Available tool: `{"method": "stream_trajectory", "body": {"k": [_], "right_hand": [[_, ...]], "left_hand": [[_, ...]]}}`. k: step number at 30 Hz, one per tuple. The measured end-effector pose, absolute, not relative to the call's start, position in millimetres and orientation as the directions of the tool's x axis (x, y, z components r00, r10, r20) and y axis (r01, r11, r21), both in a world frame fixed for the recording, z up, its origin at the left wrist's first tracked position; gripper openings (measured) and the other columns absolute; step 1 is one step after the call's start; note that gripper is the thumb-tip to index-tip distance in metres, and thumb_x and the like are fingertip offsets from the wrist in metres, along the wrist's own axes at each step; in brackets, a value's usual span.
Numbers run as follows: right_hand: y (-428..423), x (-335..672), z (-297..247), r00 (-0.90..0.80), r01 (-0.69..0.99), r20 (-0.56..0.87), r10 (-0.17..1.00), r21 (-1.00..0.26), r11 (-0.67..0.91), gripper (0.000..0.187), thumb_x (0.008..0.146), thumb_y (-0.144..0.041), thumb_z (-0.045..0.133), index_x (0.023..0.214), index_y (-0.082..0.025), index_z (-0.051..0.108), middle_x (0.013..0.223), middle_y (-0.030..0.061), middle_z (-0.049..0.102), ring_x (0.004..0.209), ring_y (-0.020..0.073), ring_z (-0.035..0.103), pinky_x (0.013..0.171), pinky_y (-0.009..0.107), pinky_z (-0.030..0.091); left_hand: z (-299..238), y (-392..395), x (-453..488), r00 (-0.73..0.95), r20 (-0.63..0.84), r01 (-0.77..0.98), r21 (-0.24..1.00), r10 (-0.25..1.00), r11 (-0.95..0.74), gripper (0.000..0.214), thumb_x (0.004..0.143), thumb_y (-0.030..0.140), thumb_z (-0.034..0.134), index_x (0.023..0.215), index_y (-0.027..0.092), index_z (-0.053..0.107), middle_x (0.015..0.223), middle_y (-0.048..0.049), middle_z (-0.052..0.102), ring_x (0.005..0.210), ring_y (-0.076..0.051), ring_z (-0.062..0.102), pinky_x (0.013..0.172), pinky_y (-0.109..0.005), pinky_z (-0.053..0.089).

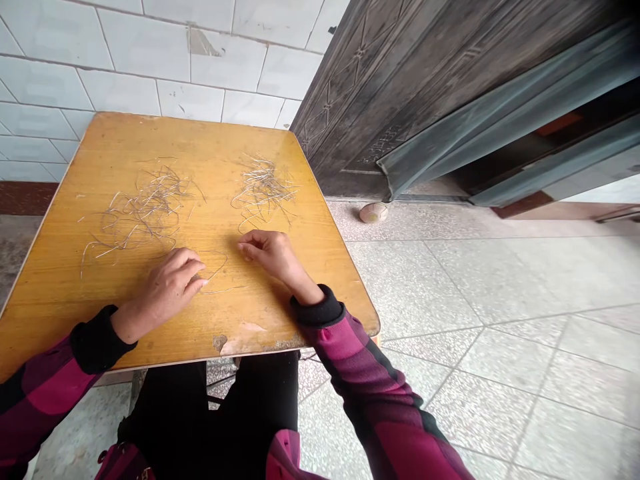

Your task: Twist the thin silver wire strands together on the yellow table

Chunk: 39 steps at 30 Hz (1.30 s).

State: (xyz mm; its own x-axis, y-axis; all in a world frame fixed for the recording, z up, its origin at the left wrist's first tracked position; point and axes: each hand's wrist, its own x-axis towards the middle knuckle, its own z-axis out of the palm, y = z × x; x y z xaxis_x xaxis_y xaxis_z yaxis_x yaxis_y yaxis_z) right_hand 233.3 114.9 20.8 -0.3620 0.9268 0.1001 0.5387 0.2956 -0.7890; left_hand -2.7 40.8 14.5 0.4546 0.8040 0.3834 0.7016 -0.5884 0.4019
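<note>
Person wore thick blk cuffs (320, 308); past cuffs, hands (173, 283) were bare; behind cuffs ran mag./blk check sleeves (360, 367); lower, betw. cuffs, blk trousers (267, 400).

The yellow table (213, 143) bears two wire heaps (153, 207) and loose strands (227, 290).

A: What sort of place is this, a workshop?
B: The 2 loose heaps of thin wire (150, 207) hint at that, but the setting looks more like a home, near a doorway.
A: What shows it?
B: A dark door (400, 80) with a raised diamond pattern, and a grey-green curtain (480, 137) hanging beside it.
A: And the rest?
B: White wall tiles (145, 41), some chipped, a speckled tiled floor (420, 287), and a worn wooden table (210, 143) with its surface peeling. Whether it's indoors or a porch, I can't tell.
</note>
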Motion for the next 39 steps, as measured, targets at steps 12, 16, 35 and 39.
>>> {"method": "stream_trajectory", "body": {"k": [12, 16, 35, 39], "right_hand": [[92, 253, 18, -0.683, 0.364, 0.043, 0.729, -0.845, 0.392, 0.009, 0.08, -0.025, 0.069, 0.081, -0.016, 0.068, 0.077, 0.0007, 0.062, 0.07, 0.0106, 0.055, 0.067, 0.025, 0.042], [89, 256, 22, -0.707, 0.431, 0.026, 0.707, -0.777, 0.459, 0.005, 0.08, -0.021, 0.07, 0.083, -0.017, 0.068, 0.079, 0.0009, 0.062, 0.072, 0.0109, 0.055, 0.068, 0.024, 0.042], [86, 237, 31, -0.608, 0.682, 0.069, 0.791, -0.463, 0.565, 0.01, 0.09, -0.02, 0.058, 0.088, -0.017, 0.068, 0.088, 0.0043, 0.061, 0.071, 0.0121, 0.056, 0.066, 0.024, 0.041], [101, 213, 31, -0.554, 0.761, 0.008, 0.833, -0.4, 0.51, 0.008, 0.087, -0.021, 0.063, 0.09, -0.016, 0.069, 0.091, 0.0053, 0.063, 0.076, 0.0134, 0.057, 0.067, 0.024, 0.038]], "left_hand": [[15, 39, -9, 0.522, 0.278, 0.668, 0.454, 0.806, -0.59, 0.01, 0.088, 0.02, 0.062, 0.079, 0.016, 0.062, 0.086, -0.0042, 0.055, 0.082, -0.018, 0.056, 0.072, -0.033, 0.047], [16, 46, -16, 0.428, 0.368, 0.685, 0.465, 0.826, -0.562, 0.012, 0.088, 0.025, 0.062, 0.08, 0.017, 0.062, 0.085, -0.0037, 0.058, 0.08, -0.018, 0.057, 0.073, -0.032, 0.048], [25, 63, -42, 0.129, 0.477, 0.783, 0.489, 0.869, -0.385, 0.012, 0.087, 0.025, 0.054, 0.08, 0.021, 0.064, 0.084, -0.0025, 0.06, 0.077, -0.016, 0.06, 0.07, -0.03, 0.049], [26, 64, -47, 0.101, 0.504, 0.789, 0.484, 0.858, -0.377, 0.013, 0.088, 0.026, 0.054, 0.08, 0.021, 0.063, 0.085, -0.0023, 0.06, 0.076, -0.016, 0.06, 0.07, -0.03, 0.049]]}}
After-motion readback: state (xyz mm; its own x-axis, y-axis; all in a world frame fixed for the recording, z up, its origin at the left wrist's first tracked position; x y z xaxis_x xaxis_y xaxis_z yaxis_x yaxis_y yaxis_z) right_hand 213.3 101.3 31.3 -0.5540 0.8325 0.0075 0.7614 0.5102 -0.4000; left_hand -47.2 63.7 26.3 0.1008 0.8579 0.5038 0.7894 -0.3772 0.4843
